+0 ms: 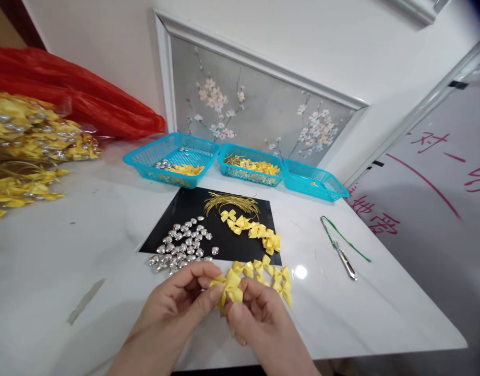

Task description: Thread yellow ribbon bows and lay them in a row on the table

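A yellow ribbon bow (229, 287) is pinched between my two hands, low over the front of the table. My left hand (181, 305) grips its left side with thumb and fingers. On its right side, my right hand (259, 313) closes on the bow's edge, and whatever else its fingertips hold is hidden. More yellow bows (259, 230) lie just beyond, partly on a black sheet (208, 248). Silver heart-shaped beads (183, 245) are heaped on the left of the sheet. A bundle of thin gold cords (232, 202) lies along its far edge.
Three blue plastic baskets (310, 183) stand along the wall, holding bows, beads and cords. At right lies a small metal cutter (345, 261) with a green cord. Bagged yellow bow pieces (32, 128) and a red plastic bag (79, 94) fill the left. A framed flower picture (259, 94) leans behind.
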Demonstrator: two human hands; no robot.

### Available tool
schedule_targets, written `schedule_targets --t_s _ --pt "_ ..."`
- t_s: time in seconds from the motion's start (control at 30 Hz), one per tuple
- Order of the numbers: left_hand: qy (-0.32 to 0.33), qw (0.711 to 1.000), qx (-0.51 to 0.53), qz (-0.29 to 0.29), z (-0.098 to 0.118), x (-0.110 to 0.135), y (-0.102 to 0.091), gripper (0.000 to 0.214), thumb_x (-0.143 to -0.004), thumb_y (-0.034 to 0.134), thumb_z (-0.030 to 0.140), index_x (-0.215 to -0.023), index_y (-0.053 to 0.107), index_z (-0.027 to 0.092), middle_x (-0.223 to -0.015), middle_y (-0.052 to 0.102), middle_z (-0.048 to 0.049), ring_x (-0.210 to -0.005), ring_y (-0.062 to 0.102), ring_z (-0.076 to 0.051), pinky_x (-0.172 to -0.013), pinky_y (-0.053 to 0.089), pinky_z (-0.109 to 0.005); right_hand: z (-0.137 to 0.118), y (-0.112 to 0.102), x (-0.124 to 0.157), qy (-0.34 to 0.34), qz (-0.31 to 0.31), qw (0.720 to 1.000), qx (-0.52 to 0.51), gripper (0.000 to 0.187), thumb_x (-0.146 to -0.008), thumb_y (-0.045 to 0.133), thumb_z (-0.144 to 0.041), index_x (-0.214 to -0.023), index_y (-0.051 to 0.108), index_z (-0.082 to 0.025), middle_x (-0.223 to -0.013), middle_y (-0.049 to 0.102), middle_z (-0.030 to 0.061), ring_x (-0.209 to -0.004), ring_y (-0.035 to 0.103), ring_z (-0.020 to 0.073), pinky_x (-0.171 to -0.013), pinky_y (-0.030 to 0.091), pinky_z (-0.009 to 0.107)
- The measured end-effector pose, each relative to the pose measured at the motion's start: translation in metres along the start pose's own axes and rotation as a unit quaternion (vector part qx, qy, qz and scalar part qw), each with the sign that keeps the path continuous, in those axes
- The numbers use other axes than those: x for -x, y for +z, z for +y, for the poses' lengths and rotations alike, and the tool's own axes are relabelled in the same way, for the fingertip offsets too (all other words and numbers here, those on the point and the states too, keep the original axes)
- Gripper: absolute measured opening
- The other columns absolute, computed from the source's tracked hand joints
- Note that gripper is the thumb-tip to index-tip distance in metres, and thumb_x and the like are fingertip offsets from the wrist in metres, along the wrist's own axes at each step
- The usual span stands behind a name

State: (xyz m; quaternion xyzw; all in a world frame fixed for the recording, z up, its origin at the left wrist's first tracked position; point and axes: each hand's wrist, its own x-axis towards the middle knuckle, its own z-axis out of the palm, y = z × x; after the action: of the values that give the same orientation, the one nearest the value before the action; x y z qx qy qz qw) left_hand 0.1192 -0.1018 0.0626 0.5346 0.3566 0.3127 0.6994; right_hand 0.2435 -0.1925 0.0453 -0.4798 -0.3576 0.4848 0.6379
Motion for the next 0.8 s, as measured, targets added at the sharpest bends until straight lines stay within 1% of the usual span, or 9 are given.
schedule_targets --t_s 0.07,0.13,0.2,0.27,0.37,0.5,0.6,0.67,0.8 --pt "0.009 1.000 -0.006 0.004 0.000 0.000 0.001 0.022 -0.071 0.085 0.043 -0.084 0.076 0.027 -0.077 0.068 0.0014 -0.077 0.064 -0.017 -0.069 0.053 -0.021 0.002 0.004 0.001 -0.002 0.004 1.000 0.016 0.050 -0.080 0.073 -0.062 -0.070 0.050 -0.019 -0.064 0.037 -0.0051 -0.060 0.028 0.0096 -0.054 0.023 0.025" --pt "0.013 1.000 -0.009 0.001 0.001 0.001 0.001 0.022 -0.070 0.085 0.043 -0.083 0.076 0.027 -0.077 0.068 0.0013 -0.077 0.063 -0.017 -0.068 0.053 -0.021 0.004 0.005 0.003 -0.010 0.036 0.998 0.048 0.051 -0.082 0.070 -0.062 -0.067 0.049 -0.019 -0.064 0.035 -0.0044 -0.061 0.028 0.0109 -0.054 0.023 0.026" --pt "0.010 1.000 -0.014 -0.007 0.002 0.002 0.001 0.021 -0.071 0.085 0.043 -0.079 0.075 0.026 -0.076 0.066 0.0016 -0.076 0.062 -0.017 -0.069 0.052 -0.021 0.006 0.003 0.005 -0.016 0.072 0.993 0.091 0.048 -0.082 0.070 -0.061 -0.067 0.052 -0.019 -0.065 0.039 -0.0029 -0.063 0.033 0.0125 -0.055 0.026 0.026" --pt "0.003 1.000 -0.015 -0.011 0.004 0.004 -0.001 0.020 -0.071 0.085 0.042 -0.077 0.075 0.026 -0.074 0.064 0.0020 -0.074 0.059 -0.016 -0.068 0.051 -0.020 0.007 -0.002 0.008 -0.019 0.083 0.988 0.129 0.044 -0.082 0.072 -0.059 -0.070 0.056 -0.019 -0.068 0.043 -0.0015 -0.065 0.037 0.0139 -0.056 0.029 0.026" --pt "0.001 1.000 -0.027 0.000 0.007 0.005 -0.003 0.020 -0.073 0.084 0.043 -0.076 0.074 0.025 -0.073 0.063 0.0019 -0.073 0.056 -0.016 -0.068 0.049 -0.021 0.002 -0.012 0.010 -0.002 0.032 0.990 0.141 0.040 -0.086 0.070 -0.057 -0.077 0.061 -0.019 -0.070 0.048 -0.0011 -0.066 0.039 0.0133 -0.058 0.030 0.026" --pt "0.045 0.992 -0.118 -0.011 0.010 0.001 -0.008 0.026 -0.075 0.079 0.051 -0.079 0.074 0.025 -0.072 0.065 -0.0005 -0.070 0.058 -0.018 -0.063 0.050 -0.024 -0.009 -0.021 0.010 0.021 -0.032 0.997 0.073 0.042 -0.080 0.076 -0.057 -0.091 0.063 -0.019 -0.080 0.055 0.0000 -0.070 0.043 0.0128 -0.061 0.033 0.024" --pt "0.071 0.982 -0.175 -0.020 0.005 0.000 -0.009 0.027 -0.076 0.076 0.053 -0.080 0.075 0.027 -0.073 0.069 -0.0021 -0.071 0.063 -0.021 -0.065 0.053 -0.026 -0.010 -0.018 0.007 -0.008 0.009 1.000 0.028 0.042 -0.081 0.076 -0.057 -0.099 0.063 -0.021 -0.087 0.057 0.0011 -0.072 0.045 0.0125 -0.061 0.035 0.023" --pt "0.075 0.978 -0.193 -0.035 0.000 0.001 -0.008 0.024 -0.079 0.073 0.052 -0.079 0.074 0.028 -0.075 0.071 -0.0014 -0.074 0.065 -0.021 -0.068 0.054 -0.025 -0.008 -0.014 0.005 -0.019 0.037 0.999 0.014 0.041 -0.083 0.075 -0.054 -0.102 0.061 -0.021 -0.084 0.055 -0.0005 -0.067 0.043 0.0112 -0.057 0.034 0.022" --pt "0.068 0.979 -0.186 -0.052 -0.005 0.003 -0.006 0.020 -0.081 0.073 0.049 -0.077 0.075 0.029 -0.073 0.071 0.0003 -0.071 0.066 -0.019 -0.066 0.054 -0.022 -0.006 -0.011 0.003 0.010 0.018 0.999 0.043 0.034 -0.081 0.076 -0.049 -0.084 0.062 -0.018 -0.068 0.050 -0.0037 -0.059 0.039 0.0093 -0.056 0.032 0.023"
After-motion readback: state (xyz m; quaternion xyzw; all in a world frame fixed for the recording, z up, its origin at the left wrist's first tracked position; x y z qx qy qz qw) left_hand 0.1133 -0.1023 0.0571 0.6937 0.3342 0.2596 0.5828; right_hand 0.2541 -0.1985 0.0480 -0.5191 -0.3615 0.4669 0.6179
